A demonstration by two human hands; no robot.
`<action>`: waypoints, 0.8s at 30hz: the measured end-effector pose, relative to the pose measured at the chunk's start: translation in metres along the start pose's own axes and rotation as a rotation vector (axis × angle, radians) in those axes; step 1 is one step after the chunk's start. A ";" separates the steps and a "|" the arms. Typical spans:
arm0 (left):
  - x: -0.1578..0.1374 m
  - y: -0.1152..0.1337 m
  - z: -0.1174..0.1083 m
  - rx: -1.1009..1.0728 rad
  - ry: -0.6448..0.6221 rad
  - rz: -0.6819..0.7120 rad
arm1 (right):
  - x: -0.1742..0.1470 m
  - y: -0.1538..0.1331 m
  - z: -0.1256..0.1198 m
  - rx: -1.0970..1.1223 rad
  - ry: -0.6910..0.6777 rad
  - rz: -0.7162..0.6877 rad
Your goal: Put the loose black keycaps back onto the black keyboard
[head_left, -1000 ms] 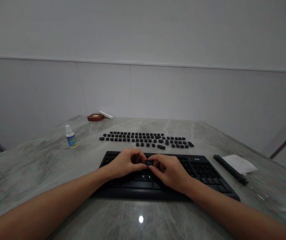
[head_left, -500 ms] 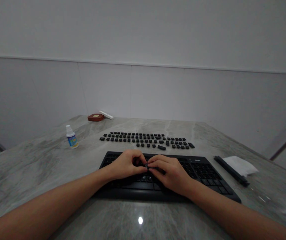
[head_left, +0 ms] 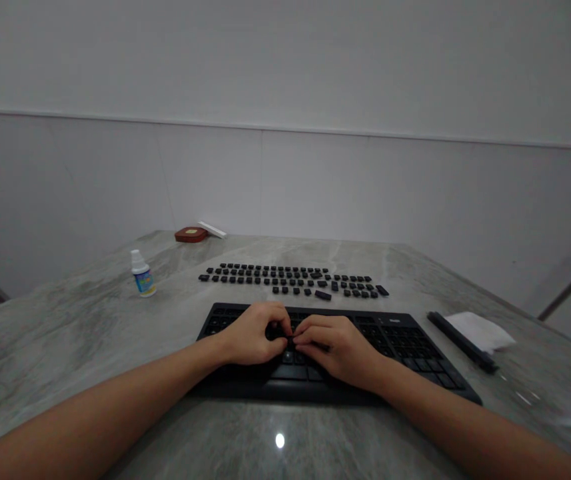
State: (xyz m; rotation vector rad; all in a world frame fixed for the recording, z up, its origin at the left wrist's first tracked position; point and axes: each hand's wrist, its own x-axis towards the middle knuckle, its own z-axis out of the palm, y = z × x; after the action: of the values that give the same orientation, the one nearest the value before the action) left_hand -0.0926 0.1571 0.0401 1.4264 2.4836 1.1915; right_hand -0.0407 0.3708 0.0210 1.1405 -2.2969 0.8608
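Observation:
A black keyboard [head_left: 285, 387] lies on the marbled table, many of its key places bare of caps. My left hand [head_left: 258, 333] is over its middle, thumb and forefinger curled in to a pinch. Opposite it, my right hand [head_left: 338, 347] has its fingers drawn together, tips nearly meeting the left ones. A small dark keycap [head_left: 290, 343] shows between the fingertips, low against the keyboard; its underside is hidden. Beyond the keyboard, loose black keycaps [head_left: 260, 272] lie in rows, with a longer keycap [head_left: 322, 295] at their near side.
On the left stands a white bottle [head_left: 143, 280] with a blue label. A reddish-brown case [head_left: 190, 235] and a white strip [head_left: 212, 230] lie at the back. To the right, a long black bar [head_left: 462, 341] rests beside white tissue [head_left: 480, 331].
The fingertips of both hands have shifted slightly and the keycap between them sits lower, closer to the keyboard. The loose keycaps and other objects stay put.

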 end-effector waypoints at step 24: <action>-0.001 0.005 0.000 0.061 -0.012 0.049 | 0.003 -0.009 -0.006 0.020 -0.059 -0.002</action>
State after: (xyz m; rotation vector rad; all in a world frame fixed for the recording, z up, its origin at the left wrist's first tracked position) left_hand -0.0887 0.1581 0.0425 1.5127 2.5122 1.1202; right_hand -0.0345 0.3692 0.0300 1.1913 -2.3391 0.8615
